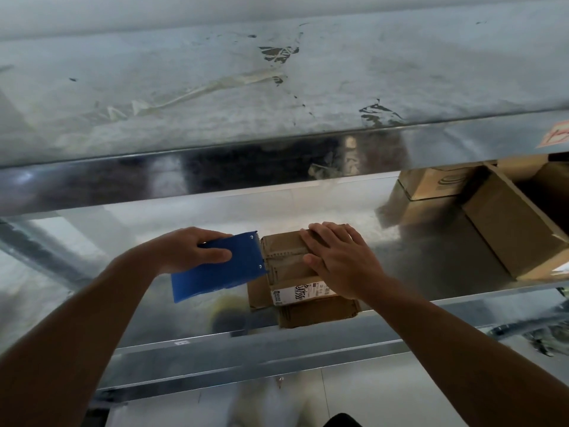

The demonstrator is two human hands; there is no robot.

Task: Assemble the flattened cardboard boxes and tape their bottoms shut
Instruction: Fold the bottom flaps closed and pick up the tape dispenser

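We keep the small cardboard box as our reference: it sits on the shiny steel bench, close to the bench's front edge, with brown tape running across its upper face and a white printed label on the side facing us. Our right hand lies flat on top of the box, fingers straight and slightly spread, the thumb laid along the top as it presses down without curling round anything. To the left of the box, our left hand grips the blue tape dispenser, fingers wrapped over its far edge and the thumb lying across its flat face. The dispenser's toothed end meets the box's left edge, where the tape line runs. Below the box, toward us, loose brown flaps stick out past the bench's front edge. To the right of the box and farther back stand larger cardboard boxes, well apart from it. Above the box spans a dull metal upper shelf marked with scraps of old tape, and a pinkish note is stuck on its front edge at far right.
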